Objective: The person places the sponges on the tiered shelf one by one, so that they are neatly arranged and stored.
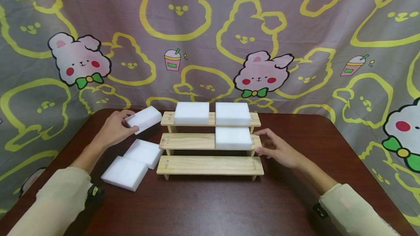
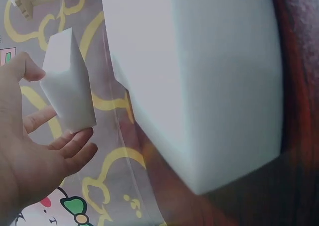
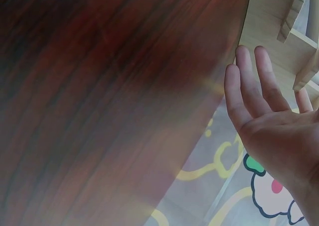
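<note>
The three-tier rack (image 1: 187, 165) stands on the counter (image 1: 210, 207) before the curtain (image 1: 210, 50). Top tier (image 1: 212, 118): two foam blocks (image 1: 191, 113). Middle tier (image 1: 188, 141), right end: one foam block (image 1: 233, 137). Counter, left of rack: two foam blocks (image 1: 124, 172), apparently touching. Behind these: one foam block (image 1: 144, 117) in the left grip (image 1: 116, 128).

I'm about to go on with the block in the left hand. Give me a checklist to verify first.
1. Grip: ok. The left hand pinches the held block between thumb and fingers.
2. Room on the middle shelf: ok. Its left part is bare; the middle-shelf block sits at the right.
3. Held block lined up with that space: not ok. It is tilted, off to the left of it.
4. Loose blocks all shelved: not ok. Two lie on the table, left of the rack.
5. Right hand steadying the rack: cannot tell. It is at the right end, contact unclear.
</note>
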The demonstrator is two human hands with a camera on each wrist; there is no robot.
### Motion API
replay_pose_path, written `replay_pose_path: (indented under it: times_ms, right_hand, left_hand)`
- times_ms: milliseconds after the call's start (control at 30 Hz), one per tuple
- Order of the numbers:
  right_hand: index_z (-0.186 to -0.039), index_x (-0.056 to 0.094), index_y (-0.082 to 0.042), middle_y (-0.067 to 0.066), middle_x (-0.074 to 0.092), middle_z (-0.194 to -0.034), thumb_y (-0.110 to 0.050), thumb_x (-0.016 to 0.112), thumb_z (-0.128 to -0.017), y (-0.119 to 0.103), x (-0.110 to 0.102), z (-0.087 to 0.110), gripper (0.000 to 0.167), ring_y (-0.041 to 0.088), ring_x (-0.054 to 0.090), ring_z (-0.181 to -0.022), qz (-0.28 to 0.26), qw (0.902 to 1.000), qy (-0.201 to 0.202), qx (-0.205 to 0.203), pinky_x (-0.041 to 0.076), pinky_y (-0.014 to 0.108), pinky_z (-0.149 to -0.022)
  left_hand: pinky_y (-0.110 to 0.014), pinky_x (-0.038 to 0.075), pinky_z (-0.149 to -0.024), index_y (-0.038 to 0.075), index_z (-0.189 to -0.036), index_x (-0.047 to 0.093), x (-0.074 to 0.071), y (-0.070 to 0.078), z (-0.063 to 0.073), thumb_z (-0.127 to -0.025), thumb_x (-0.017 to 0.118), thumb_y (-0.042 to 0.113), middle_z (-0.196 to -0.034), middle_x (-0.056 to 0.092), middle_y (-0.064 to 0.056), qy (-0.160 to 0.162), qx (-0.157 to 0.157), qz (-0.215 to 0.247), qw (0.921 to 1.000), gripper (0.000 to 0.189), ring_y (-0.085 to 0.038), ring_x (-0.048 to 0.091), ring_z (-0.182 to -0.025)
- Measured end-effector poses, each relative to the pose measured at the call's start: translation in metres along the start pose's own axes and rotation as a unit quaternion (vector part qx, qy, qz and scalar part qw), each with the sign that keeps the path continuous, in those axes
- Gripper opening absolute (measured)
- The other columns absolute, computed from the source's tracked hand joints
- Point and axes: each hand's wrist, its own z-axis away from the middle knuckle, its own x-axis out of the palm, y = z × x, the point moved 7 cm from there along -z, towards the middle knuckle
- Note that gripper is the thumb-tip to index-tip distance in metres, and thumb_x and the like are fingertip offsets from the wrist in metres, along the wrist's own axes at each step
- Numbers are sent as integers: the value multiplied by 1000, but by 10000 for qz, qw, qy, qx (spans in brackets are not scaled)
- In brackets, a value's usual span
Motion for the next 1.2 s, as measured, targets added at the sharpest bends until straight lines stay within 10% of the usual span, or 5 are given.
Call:
replay_pose_path:
  times_ms: [533, 800, 1200]
  right_hand:
    - [-144, 40, -5, 20, 68, -107, -16, 68, -101, 0, 1, 0, 53, 32, 68, -96, -47, 10000, 23, 41, 54, 46, -74]
    - [-144, 41, -5, 18, 68, -106, -14, 68, -101, -2, 0, 1, 51, 33, 68, -95, -2, 10000, 15, -83, 55, 45, -74]
    - [-143, 42, -5, 16, 67, -108, -15, 68, -101, -2, 0, 0, 51, 29, 67, -94, 29, 10000, 33, -78, 55, 45, -74]
  left_hand:
    - [-60, 55, -84, -8, -131, 57, -18, 20, 6, -95, 68, 15, -124, 50, -31, 423, 164, 502, 9977, 44, -48, 62, -99]
    - [-6, 42, -69, -5, -123, 63, -29, 26, 9, -96, 70, 15, -121, 53, -27, 659, 262, 741, 9947, 35, -43, 64, -95]
    - [-1, 38, -72, -7, -127, 60, -42, 19, 14, -96, 70, 13, -127, 49, -29, 603, 146, 896, 9940, 38, -49, 62, -103]
